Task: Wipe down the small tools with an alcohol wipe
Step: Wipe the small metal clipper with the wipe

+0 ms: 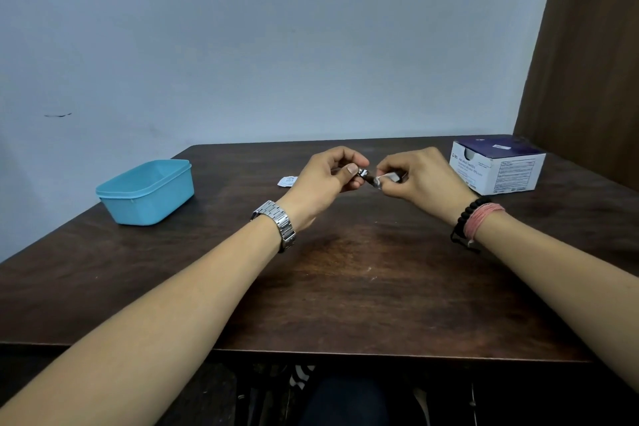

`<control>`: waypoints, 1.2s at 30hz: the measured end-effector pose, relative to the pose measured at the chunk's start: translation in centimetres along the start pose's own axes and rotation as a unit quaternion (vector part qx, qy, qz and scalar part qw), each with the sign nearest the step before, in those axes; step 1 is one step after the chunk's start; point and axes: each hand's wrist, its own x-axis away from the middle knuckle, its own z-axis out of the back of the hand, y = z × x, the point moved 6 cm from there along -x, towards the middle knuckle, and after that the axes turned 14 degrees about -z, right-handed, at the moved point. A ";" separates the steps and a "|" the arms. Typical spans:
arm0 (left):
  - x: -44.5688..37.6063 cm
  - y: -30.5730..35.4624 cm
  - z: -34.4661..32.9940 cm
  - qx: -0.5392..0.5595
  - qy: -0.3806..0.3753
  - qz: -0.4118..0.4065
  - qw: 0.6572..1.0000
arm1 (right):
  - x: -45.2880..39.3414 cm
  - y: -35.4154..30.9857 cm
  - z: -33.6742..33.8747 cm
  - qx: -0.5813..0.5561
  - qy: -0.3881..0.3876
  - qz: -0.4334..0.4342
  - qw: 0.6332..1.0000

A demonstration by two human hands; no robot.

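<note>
My left hand [326, 180] pinches one end of a small metal tool [366, 177], likely a nail clipper, above the middle of the dark wooden table [345, 270]. My right hand [420, 180] pinches a white alcohol wipe [384, 179] folded around the tool's other end. Most of the tool is hidden by my fingers and the wipe. Both hands hover above the tabletop, close together.
A light blue plastic box [147, 192] stands at the left of the table. A small torn wipe wrapper [287, 180] lies behind my left hand. A white and dark blue swab carton [498, 164] sits at the far right, next to a brown curtain [594, 55].
</note>
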 end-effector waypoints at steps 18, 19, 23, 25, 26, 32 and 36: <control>-0.2 -0.4 0.8 -0.032 0.025 -0.016 0.999 | -0.4 2.2 -0.3 -0.375 -0.097 -0.156 0.909; -0.2 -0.4 0.8 -0.036 0.026 -0.019 0.999 | -0.4 2.0 -0.3 -0.374 -0.095 -0.153 0.910; -0.2 0.1 0.6 -0.035 0.017 -0.036 0.999 | -0.4 1.3 0.1 -0.357 -0.068 -0.133 0.922; -0.2 0.4 0.4 -0.027 0.012 -0.042 0.999 | -0.4 1.4 0.1 -0.332 -0.049 -0.133 0.933; -0.2 0.5 0.3 -0.022 0.009 -0.044 0.999 | -0.4 1.7 0.0 -0.310 -0.043 -0.137 0.940; -0.3 0.2 0.5 -0.025 0.016 -0.038 0.999 | -0.3 1.3 -0.6 -0.292 -0.095 -0.116 0.945; -0.3 0.0 0.9 -0.025 0.027 -0.034 0.999 | -0.3 1.1 -0.6 -0.267 -0.099 -0.110 0.952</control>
